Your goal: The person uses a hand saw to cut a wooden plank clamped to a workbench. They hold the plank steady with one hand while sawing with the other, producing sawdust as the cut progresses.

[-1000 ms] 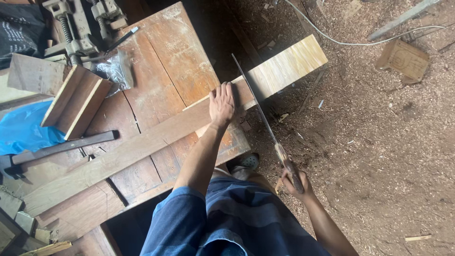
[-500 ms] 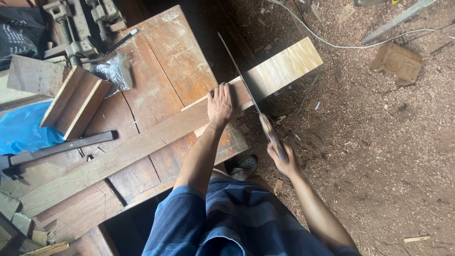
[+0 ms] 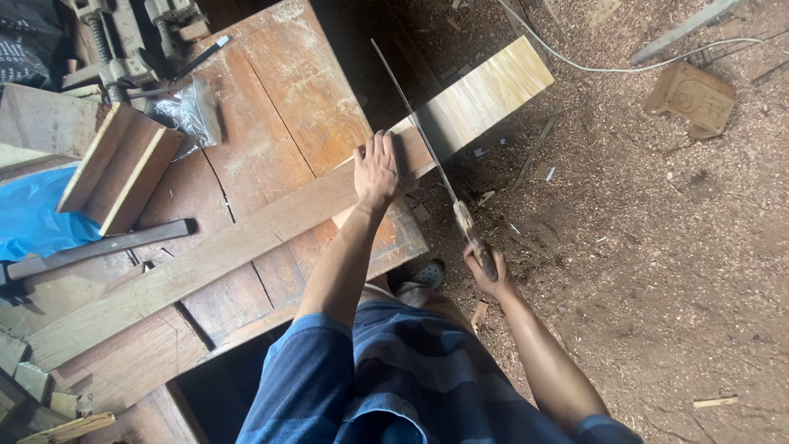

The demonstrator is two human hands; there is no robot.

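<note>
A long wooden plank lies slantwise across the workbench, its pale end sticking out past the bench edge. My left hand presses flat on the plank, fingers spread, just beside the cut. My right hand grips the wooden handle of a hand saw. The thin blade stands in the plank at the bench edge, pointing away from me.
A wooden box and a dark metal bar lie on the bench at left, with blue plastic beside them. A vise stands at the back. On the sawdust floor lie a wood block and a white cable.
The saw went forward through the plank, then came back toward me. My right hand moved with it. My left hand stayed pressed on the plank.
</note>
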